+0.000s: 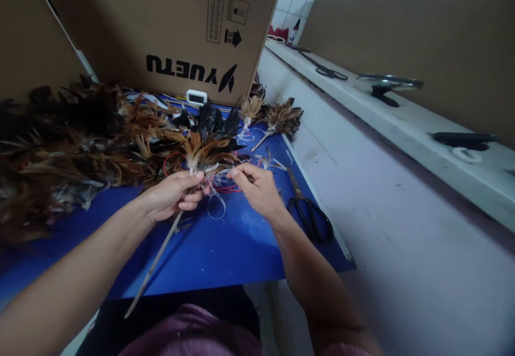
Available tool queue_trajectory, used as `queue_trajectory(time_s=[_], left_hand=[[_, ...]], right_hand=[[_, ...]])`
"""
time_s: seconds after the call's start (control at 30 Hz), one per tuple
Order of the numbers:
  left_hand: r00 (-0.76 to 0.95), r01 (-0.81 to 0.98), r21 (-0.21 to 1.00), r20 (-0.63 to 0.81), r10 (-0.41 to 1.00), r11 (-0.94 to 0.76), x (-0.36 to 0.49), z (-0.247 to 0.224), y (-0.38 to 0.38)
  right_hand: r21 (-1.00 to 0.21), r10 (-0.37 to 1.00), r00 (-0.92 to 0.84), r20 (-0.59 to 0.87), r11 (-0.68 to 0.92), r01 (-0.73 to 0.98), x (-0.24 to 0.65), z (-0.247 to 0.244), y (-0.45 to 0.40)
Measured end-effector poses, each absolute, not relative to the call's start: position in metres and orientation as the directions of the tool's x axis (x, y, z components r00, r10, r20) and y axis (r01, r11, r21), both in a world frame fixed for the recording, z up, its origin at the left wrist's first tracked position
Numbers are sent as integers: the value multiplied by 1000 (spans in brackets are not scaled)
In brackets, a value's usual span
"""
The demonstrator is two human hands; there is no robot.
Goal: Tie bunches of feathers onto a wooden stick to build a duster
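Feather duster, stick clenched in left hand.
Right hand pinches pale string; stick's top hidden by left grip.

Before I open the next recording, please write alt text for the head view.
A person's left hand grips a feather-topped stick over a blue table while the right hand pinches pale string beside it. Brown and black feathers heap at left, black-handled scissors lie at right, and a cardboard box stands behind.
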State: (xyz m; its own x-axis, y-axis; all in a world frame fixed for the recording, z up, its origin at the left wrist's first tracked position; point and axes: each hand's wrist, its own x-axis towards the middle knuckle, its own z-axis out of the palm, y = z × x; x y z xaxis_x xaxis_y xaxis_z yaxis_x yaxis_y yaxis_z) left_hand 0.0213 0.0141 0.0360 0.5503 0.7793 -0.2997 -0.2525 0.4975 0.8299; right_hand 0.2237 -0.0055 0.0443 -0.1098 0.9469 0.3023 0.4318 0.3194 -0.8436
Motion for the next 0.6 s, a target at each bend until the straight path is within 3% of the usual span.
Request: queue_trajectory(time_s=[0.2, 0.4, 0.53, 0.6], left_hand=[[554, -188, 841, -336, 761, 508, 19, 38, 14], [490, 34, 924, -348, 799, 382, 20, 44, 12], [434, 373, 917, -306, 848, 140, 22, 55, 11], [417, 598, 798, -226, 880, -79, 23, 63, 12]], right_hand=[[-801, 937, -107, 332, 341, 492, 229, 40, -2], [-675, 886, -230, 401, 456, 580, 241, 57, -9], [-519, 820, -315, 477, 553, 652, 251, 74, -23], [-425, 784, -348, 514, 585, 690, 254, 80, -32]])
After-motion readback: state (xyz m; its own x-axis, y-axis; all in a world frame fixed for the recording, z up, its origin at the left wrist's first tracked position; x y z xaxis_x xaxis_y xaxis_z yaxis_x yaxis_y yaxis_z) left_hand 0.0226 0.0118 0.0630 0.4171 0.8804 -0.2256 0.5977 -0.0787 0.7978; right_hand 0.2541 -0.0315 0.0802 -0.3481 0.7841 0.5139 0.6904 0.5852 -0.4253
